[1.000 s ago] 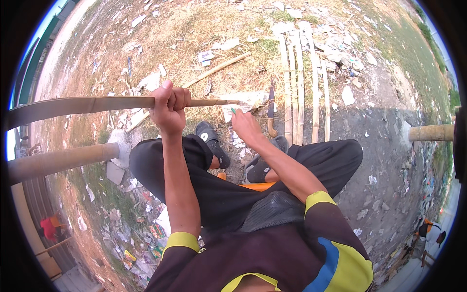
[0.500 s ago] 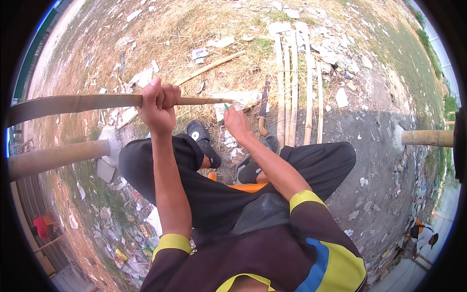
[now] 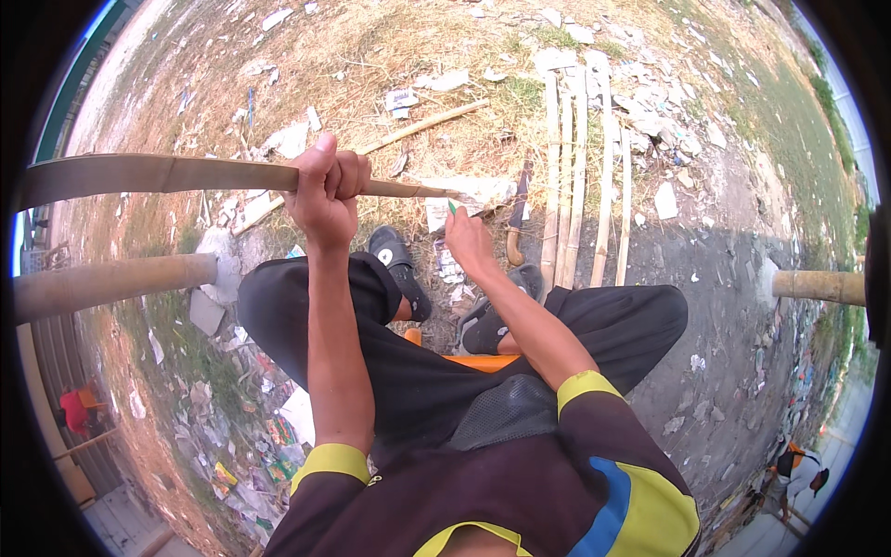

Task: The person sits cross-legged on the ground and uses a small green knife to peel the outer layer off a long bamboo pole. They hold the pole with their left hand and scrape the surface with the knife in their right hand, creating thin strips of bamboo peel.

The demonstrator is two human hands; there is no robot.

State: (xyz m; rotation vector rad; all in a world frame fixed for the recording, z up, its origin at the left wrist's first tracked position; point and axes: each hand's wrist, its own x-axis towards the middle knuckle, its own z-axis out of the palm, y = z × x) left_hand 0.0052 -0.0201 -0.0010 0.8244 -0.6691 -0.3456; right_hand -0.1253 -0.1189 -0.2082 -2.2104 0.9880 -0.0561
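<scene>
Seated person working a bamboo strip outdoors, head view. The left hand, at 11 o'clock from the picture's centre, has its fingers curled tight around the strip, thumb up; the strip runs from the 9 o'clock rim to a thin tip just past the fist. The right hand, near centre, points toward 12 o'clock with a small green object at its fingertips; whether they pinch it or merely touch it cannot be told. A knife with a curved handle lies on the ground just right of this hand, beside a row of split slats running toward 12 o'clock. Dark sandals sit below the hands; a thick pole enters at 9 o'clock, another at 3 o'clock. Likely risks, as a judgement: the long strip, gripped near one end only, may sag or whip and slip through the fist, and its split edges could cut the palm; the knife lies close to the feet. No container is visible; scraps lie loose on the ground.
</scene>
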